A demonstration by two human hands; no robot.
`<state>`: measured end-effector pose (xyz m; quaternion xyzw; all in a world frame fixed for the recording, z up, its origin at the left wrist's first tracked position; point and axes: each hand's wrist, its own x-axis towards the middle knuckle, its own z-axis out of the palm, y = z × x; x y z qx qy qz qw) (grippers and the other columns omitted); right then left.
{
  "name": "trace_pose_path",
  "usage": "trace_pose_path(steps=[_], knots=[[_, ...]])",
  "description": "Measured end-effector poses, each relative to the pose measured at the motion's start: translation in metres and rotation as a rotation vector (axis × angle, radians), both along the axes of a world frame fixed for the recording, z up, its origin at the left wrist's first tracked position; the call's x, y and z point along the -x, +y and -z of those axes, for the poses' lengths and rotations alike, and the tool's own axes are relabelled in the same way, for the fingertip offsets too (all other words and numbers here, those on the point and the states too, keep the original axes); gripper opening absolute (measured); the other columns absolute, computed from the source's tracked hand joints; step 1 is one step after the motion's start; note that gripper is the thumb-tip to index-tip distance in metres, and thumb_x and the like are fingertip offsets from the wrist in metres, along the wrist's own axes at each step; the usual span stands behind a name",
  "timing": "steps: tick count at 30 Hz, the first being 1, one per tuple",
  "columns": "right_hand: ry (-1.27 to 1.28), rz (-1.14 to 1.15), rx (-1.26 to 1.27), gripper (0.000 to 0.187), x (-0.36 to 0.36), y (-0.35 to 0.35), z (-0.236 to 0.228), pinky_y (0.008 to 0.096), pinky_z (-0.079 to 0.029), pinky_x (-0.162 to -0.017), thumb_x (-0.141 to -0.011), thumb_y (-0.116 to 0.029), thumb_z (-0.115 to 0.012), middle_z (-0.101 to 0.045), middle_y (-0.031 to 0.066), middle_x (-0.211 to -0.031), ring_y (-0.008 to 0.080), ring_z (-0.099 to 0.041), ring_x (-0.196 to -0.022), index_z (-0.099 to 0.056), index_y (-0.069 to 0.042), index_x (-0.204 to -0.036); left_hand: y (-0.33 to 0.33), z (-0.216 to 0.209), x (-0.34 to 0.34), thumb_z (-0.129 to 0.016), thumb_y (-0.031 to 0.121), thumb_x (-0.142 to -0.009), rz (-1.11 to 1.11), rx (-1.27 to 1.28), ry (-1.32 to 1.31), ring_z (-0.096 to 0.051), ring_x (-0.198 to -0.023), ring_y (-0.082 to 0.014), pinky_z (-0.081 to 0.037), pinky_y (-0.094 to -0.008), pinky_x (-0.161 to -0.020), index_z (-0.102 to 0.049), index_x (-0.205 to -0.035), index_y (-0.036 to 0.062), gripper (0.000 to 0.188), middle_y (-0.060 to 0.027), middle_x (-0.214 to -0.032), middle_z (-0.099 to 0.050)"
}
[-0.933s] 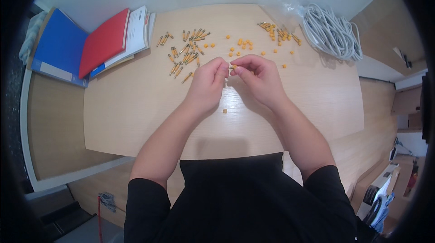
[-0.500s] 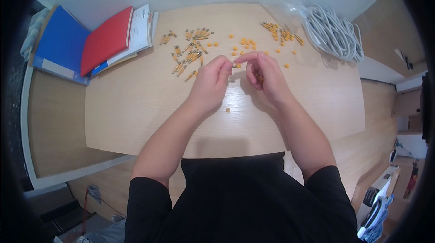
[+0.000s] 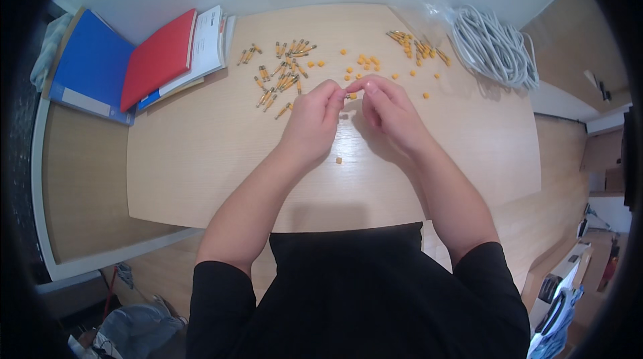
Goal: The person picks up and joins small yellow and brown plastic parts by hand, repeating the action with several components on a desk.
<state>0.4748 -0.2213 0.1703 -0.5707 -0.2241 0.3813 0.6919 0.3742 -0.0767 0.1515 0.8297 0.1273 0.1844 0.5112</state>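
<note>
Above the middle of the desk, my left hand [image 3: 313, 116] is closed, thumb and forefinger pinching a small metal-ended piece with an orange tip [image 3: 353, 96]. My right hand [image 3: 390, 108] faces it with curled fingers, its index finger reaching across to the orange tip. Whatever lies inside the right hand's curled fingers is hidden. One loose orange piece [image 3: 339, 161] rests on the desk nearer to me. Beyond my left hand lie several short orange rods with metal ends [image 3: 288, 81]. Scattered small orange caps [image 3: 365, 61] lie beyond my right hand.
A second group of orange rods [image 3: 422, 47] sits at the far right, beside a clear plastic bag [image 3: 432, 7] and a coiled grey cable [image 3: 492, 47]. Blue [image 3: 90, 57] and red folders [image 3: 159, 57] with papers stand at the far left. The desk [image 3: 201, 165] ends close to my body.
My right hand has turned slightly and its thumb has come toward the index finger; the orange bits in its curled fingers are now hidden. My left hand keeps its pinch.
</note>
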Motion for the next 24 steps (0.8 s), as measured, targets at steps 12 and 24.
trace_pose_path(steps=[12,24], knots=[[0.008,-0.028,0.048,0.035,-0.006,-0.004,0.011,0.0243,-0.029,-0.048,-0.11,-0.027,-0.047,-0.042,-0.0037,-0.062,0.0056,-0.036,-0.052,-0.065,0.001,-0.099,-0.001,-0.002,-0.001,-0.051,0.012,-0.107,0.011,-0.011,0.046,-0.052,-0.061,-0.0131,-0.044,-0.0308,-0.058,-0.058,-0.091,0.0008,0.021,-0.0059,-0.067,-0.057],[0.036,-0.019,0.113,0.024,-0.01,-0.004,0.005,0.0256,-0.034,-0.053,-0.107,-0.02,-0.051,-0.044,-0.0039,-0.063,0.0062,-0.039,-0.055,-0.066,-0.003,-0.101,-0.001,-0.003,0.0,-0.051,0.013,-0.107,0.002,-0.028,0.06,-0.052,-0.062,-0.0137,-0.044,-0.0314,-0.059,-0.059,-0.091,0.0007,0.022,-0.007,-0.067,-0.057]])
